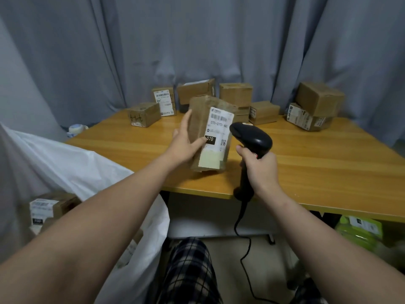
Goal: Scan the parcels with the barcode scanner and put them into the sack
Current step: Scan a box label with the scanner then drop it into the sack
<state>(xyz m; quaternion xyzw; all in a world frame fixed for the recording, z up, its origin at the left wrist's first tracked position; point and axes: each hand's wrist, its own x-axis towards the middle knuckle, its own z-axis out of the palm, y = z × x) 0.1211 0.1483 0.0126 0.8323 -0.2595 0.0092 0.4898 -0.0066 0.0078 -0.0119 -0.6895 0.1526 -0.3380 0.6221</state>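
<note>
The left hand (186, 143) clasps the tall brown cardboard parcel (211, 133), seemingly light and stiff, by its side edge, just left of the black corded barcode scanner (252, 139) gripped in the right hand (259, 170).

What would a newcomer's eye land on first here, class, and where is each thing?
The brown parcel held up at centre, white label facing us, gripped by the left hand. Just right of it, the right hand holds a black barcode scanner pointed at that label. A white sack lies open at lower left, with a labelled box inside.
</note>
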